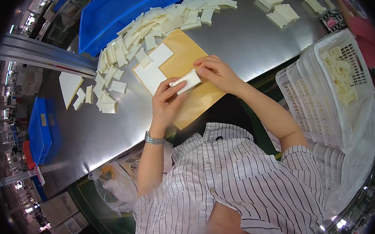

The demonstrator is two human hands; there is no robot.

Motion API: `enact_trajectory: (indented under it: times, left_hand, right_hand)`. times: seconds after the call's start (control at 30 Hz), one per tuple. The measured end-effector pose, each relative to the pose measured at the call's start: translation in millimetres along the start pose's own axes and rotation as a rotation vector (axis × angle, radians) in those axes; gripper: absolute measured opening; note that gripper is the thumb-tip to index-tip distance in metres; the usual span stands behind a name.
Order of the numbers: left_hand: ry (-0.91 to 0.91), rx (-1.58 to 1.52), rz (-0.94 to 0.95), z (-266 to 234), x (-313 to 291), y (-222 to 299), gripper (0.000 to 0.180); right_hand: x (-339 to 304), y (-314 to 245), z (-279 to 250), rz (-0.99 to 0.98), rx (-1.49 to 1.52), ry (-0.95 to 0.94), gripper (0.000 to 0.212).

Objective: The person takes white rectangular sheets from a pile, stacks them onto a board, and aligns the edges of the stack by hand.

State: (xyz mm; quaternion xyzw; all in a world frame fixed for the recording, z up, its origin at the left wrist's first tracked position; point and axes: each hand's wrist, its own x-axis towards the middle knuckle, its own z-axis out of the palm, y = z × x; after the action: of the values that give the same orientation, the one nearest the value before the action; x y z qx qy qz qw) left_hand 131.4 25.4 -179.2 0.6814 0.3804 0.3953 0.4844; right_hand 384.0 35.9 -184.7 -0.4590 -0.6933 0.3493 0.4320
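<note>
My left hand (167,101) grips a white rectangular plastic piece (188,81) between thumb and fingers, above a yellow-brown backing sheet (187,51). At the piece's right end is my right hand (219,74), its fingers bent and drawn together; whether they pinch anything small I cannot make out. White sticker-like areas (150,76) cover the left part of the sheet. One loose cream-coloured piece (143,58) lies on them. Beyond the sheet spreads a heap of similar cream plastic pieces (170,23).
A blue tray (98,25) stands behind the heap. More cream pieces (282,14) sit in groups at the far right of the metal table (243,39). Stacked white baskets (310,95) holding pieces are at my right. Another blue bin (40,131) is at the left.
</note>
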Motion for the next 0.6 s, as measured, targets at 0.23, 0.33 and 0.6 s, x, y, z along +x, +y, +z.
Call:
enact_trajectory:
  times: [0.23, 0.33, 0.6]
  left_hand:
    - [0.026, 0.004, -0.060, 2.8, -1.7, 4.1, 0.036]
    - [0.018, 0.054, -0.071, 3.5, -0.1, 12.5, 0.036]
    - [0.005, 0.074, -0.023, 0.0, 2.7, 0.6, 0.038]
  right_hand:
    - [-1.8, -2.7, 4.5, -0.072, -0.052, 0.028, 0.017]
    - [-0.4, -5.5, 4.5, -0.074, -0.046, 0.032, 0.016]
    - [-3.7, -21.2, -12.9, -0.059, 0.176, -0.017, 0.012]
